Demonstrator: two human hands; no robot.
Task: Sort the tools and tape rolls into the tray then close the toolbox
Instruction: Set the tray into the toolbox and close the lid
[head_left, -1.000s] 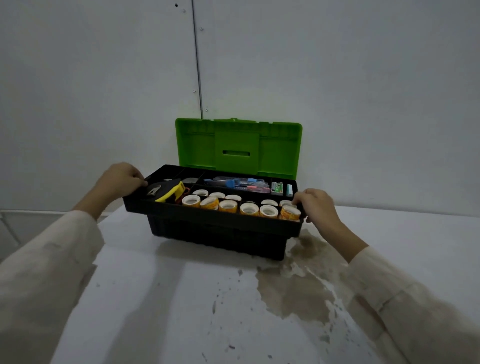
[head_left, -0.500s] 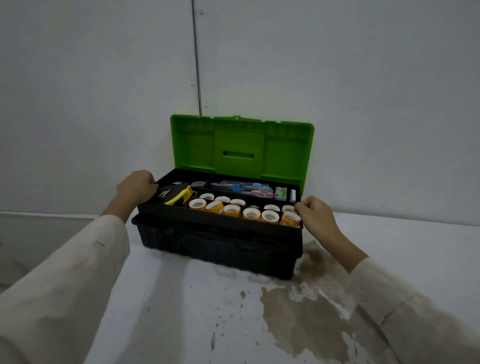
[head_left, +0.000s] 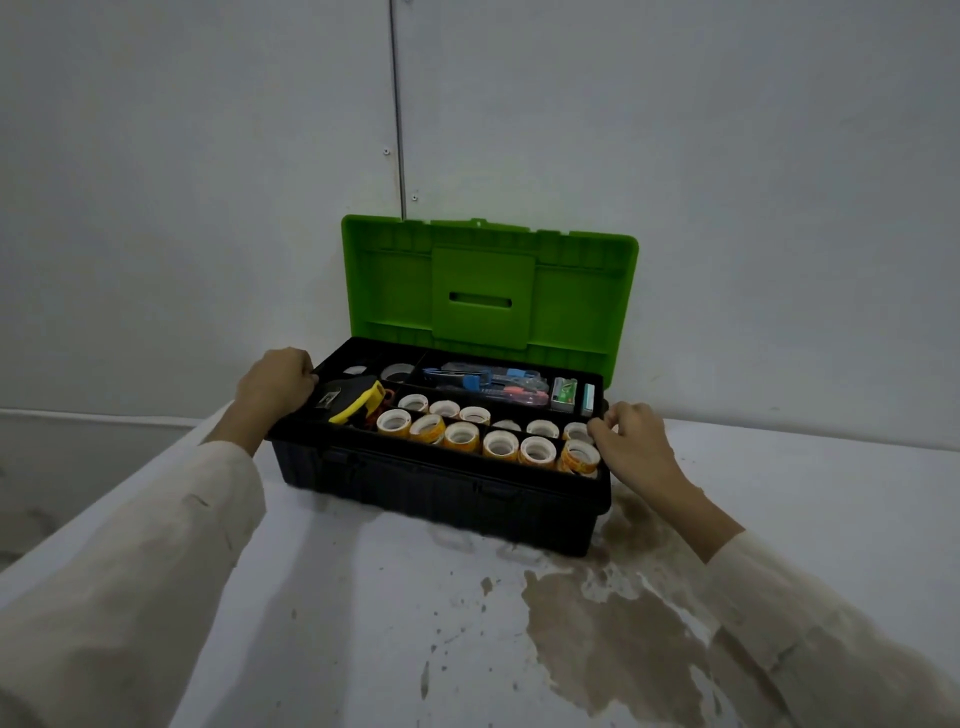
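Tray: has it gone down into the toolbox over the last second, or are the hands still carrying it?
The tray has gone down: a second ago it sat raised above the black toolbox, now it sits seated level with the rim. The left hand and right hand still grip its ends. The green lid stays open, and the tape rolls and tools keep their compartments.

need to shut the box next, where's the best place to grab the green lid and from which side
Take the green lid by its top edge, near the middle, reaching over the tray from the front. It stands upright, hinged along the back of the black toolbox, so the top edge is free and swings forward and down. Both hands, left hand and right hand, rest on the tray's ends.
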